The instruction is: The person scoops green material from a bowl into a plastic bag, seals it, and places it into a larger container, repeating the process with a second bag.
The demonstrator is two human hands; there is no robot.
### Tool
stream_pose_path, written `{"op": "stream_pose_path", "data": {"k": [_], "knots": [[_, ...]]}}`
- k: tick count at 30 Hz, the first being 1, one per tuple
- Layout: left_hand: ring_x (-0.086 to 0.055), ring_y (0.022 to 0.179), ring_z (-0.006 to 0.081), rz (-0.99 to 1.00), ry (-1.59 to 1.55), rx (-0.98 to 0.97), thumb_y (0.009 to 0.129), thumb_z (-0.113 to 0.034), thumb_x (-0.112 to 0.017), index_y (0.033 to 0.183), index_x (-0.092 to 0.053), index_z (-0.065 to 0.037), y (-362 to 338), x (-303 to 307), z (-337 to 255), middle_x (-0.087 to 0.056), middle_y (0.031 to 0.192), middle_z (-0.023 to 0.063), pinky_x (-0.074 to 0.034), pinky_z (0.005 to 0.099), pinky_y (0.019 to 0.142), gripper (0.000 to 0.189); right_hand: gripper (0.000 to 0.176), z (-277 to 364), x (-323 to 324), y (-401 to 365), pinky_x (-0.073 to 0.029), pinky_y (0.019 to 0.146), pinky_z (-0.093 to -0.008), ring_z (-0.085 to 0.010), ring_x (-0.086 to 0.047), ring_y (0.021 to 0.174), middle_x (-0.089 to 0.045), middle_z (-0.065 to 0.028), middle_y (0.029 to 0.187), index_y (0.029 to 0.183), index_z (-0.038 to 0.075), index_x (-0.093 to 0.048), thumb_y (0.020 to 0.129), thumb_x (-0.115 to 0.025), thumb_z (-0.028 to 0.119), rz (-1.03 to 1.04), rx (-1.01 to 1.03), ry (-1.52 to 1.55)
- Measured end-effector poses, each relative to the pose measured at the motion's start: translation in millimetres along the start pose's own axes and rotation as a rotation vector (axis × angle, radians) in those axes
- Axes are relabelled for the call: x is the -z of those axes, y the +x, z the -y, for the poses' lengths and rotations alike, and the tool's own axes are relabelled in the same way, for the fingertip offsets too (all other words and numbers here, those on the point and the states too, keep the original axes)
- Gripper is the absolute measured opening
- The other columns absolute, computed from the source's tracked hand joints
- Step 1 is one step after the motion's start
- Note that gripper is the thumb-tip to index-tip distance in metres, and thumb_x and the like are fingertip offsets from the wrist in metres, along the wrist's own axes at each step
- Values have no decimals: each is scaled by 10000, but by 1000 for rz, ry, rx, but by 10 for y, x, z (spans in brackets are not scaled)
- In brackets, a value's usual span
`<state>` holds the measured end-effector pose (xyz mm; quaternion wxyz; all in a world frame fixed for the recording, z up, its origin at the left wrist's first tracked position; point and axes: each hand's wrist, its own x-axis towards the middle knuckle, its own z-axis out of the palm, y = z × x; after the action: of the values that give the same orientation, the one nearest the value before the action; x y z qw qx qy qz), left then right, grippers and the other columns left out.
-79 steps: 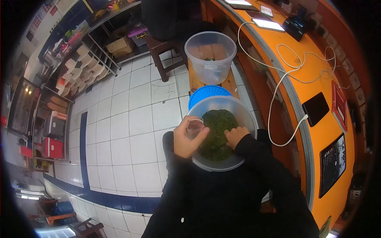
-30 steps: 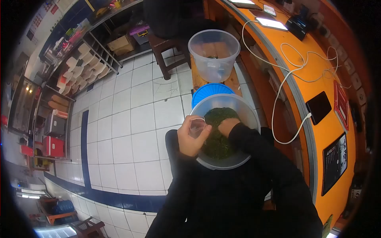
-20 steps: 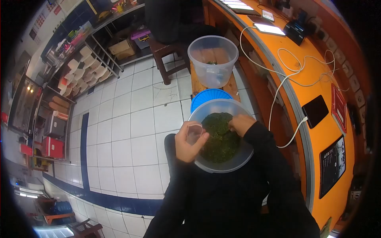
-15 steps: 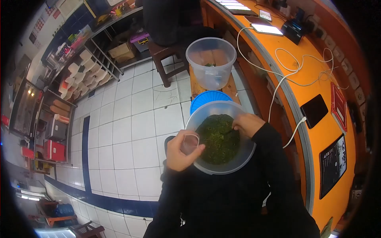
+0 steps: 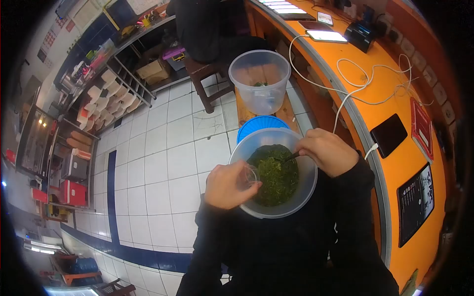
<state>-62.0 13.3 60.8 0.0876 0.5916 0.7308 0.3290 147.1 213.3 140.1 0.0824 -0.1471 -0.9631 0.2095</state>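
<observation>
Bucket, close before the torso, overlapping the blue lid. Inside, green mix. Right hand over the right rim, palm down, grip pinching a dark utensil slanting into the mix. Left hand opposite, fingers curled around a clear cup.

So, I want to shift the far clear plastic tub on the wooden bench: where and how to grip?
The tub is probably best gripped by its rim, left and right, from above: it stands upright and open with that edge jutting out, while the round blue lid crowds its near side.
</observation>
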Motion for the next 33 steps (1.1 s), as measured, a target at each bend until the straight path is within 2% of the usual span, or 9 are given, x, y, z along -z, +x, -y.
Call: {"op": "stream_pose_path", "data": {"k": [6,10,12,17,19,23,25,29,33], "knots": [[-654,690,331,-60,26,-114,730,-359,-834,899,-635,-84,148,-251,-128,-652,713,95,-487,405,697,378,183,302,-475,45,-523,840,-415,-304,-631,958,-633,-128,958,973,36,-698,794,-677,64,-147,152,-188],[-683,759,336,18,-19,-43,740,-346,-831,966,-666,-87,124,-306,-87,-711,784,96,-521,433,725,382,172,497,-616,8,-470,853,-340,-257,-581,972,-597,-84,978,964,53,-674,800,-667,106,-242,229,-226],[-683,757,338,4,-36,-12,741,-349,-836,972,-670,-87,69,-331,-33,-716,793,97,-527,428,727,386,165,458,-526,-35,-481,844,-351,-258,-592,965,-601,-85,970,967,49,-685,808,-680,94,-284,225,-171],[-709,764,202,-147,-419,166,782,-180,-874,999,-660,-51,-99,-267,137,-735,836,96,-550,343,733,331,163,358,-205,-225,-516,819,-382,-272,-628,952,-625,-91,963,997,30,-726,837,-728,59,-435,131,50],[-701,810,149,-186,-402,90,798,-104,-861,1016,-647,-33,-177,-202,291,-723,872,82,-552,305,746,313,173,340,-101,-317,-534,807,-394,-281,-645,946,-641,-98,964,1018,25,-746,848,-754,51,-465,-36,58],[-693,856,149,-366,-683,207,814,-86,-848,1053,-637,-20,-304,-225,223,-690,894,51,-564,288,770,326,191,217,-268,-421,-525,832,-397,-290,-639,966,-645,-106,960,1057,27,-740,875,-742,87,-401,-153,101],[-683,844,139,-196,-610,159,804,-78,-857,1050,-637,-19,-324,-299,103,-691,896,55,-572,289,776,335,257,160,-484,-424,-514,858,-410,-301,-629,1007,-643,-107,1031,1130,60,-721,892,-747,153,-235,-217,66],[-682,840,115,-168,-575,224,782,-127,-896,1043,-643,-20,-247,-343,-147,-707,852,66,-580,296,779,379,329,373,-551,-345,-503,877,-425,-305,-618,1046,-625,-101,1121,1206,101,-693,908,-743,231,-371,-87,91],[-713,825,232,-129,-357,100,720,-209,-913,1036,-655,-65,-224,-457,-292,-728,850,86,-555,349,761,432,289,469,-661,-368,-502,871,-431,-287,-613,1040,-606,-84,1137,1161,115,-690,922,-726,272,-236,40,259]]}}
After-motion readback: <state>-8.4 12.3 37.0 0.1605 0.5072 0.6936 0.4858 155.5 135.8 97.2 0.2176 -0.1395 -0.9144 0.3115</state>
